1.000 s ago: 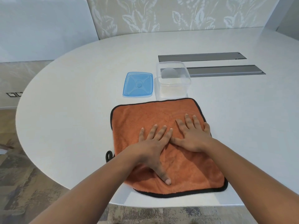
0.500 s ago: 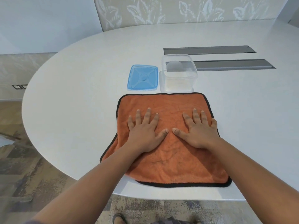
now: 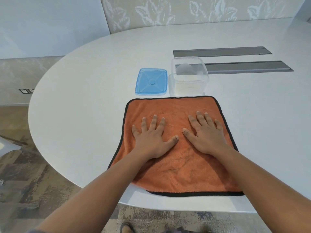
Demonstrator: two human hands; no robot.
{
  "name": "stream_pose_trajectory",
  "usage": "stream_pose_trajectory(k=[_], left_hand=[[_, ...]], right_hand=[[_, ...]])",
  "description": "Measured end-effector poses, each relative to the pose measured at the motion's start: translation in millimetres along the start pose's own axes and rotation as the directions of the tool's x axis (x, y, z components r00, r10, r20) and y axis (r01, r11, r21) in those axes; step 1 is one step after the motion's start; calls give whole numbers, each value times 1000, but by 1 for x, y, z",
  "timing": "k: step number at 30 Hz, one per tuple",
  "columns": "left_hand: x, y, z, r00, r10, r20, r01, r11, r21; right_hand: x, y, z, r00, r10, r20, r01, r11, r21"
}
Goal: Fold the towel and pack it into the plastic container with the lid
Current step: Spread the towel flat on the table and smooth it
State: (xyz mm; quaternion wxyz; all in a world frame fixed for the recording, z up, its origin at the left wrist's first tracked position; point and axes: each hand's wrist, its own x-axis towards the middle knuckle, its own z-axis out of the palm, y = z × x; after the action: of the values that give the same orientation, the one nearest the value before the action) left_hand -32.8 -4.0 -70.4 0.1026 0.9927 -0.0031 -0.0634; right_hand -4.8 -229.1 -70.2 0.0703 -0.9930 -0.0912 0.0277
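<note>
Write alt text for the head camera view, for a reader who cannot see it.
Two bare hands, left hand and right hand, press flat on an unfolded orange towel spread at the near edge of a white table. Just beyond the towel stand an empty clear container and, to its left, its blue lid lying flat.

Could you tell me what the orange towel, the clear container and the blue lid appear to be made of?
Orange towel: soft fuzzy cloth, probably microfibre, with a matte nap and a stitched black border. Clear container: glossy transparent plastic; the table shows through its walls. Blue lid: translucent blue plastic with moulded ridges and a slight sheen.
</note>
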Motion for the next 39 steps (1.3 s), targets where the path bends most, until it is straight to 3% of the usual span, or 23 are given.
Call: stream_pose_trajectory(k=[5, 11, 15, 17, 20, 23, 26, 31, 34, 37, 39], left_hand=[[0, -15, -5, 999, -33, -27, 34, 999, 28], [7, -31, -38, 995, 21, 96, -12, 996, -90], [0, -53, -64, 989, -148, -10, 148, 989, 2], [-6, -60, -69, 978, -210, 4, 210, 978, -6], [-16, -69, -72, 958, -273, 87, 283, 949, -139], [-25, -78, -73, 943, -319, 97, 333, 890, -312], [-30, -88, -76, 926, -358, 120, 371, 802, -468], [-39, -96, -82, 936, -198, 290, 338, 738, -584], [-51, -91, -92, 903, -32, 429, 265, 827, -496], [-62, -86, -95, 868, 10, 496, 163, 938, -305], [-65, -83, -94, 865, 24, 501, 125, 957, -262]], right_hand=[[2, 2, 0, 1000, 6, -4, -6, 1000, -3], [2, 2, 0, 1000, 18, 12, -18, 1000, -1], [2, 2, -2, 1000, 15, 19, -15, 1000, 1], [2, -1, -4, 999, 28, 31, -28, 1000, 2], [-1, -14, -7, 999, 49, -8, -49, 999, -2], [-6, -33, -7, 989, -69, -132, 78, 995, 69], [-8, -46, -4, 981, -179, -77, 188, 972, 143], [-5, -49, -1, 984, -179, 6, 179, 982, 55], [-5, -49, 1, 985, -175, -7, 175, 983, 57], [-4, -48, 2, 986, -168, -14, 169, 984, 53], [-3, -49, 3, 986, -168, -19, 169, 984, 51]])
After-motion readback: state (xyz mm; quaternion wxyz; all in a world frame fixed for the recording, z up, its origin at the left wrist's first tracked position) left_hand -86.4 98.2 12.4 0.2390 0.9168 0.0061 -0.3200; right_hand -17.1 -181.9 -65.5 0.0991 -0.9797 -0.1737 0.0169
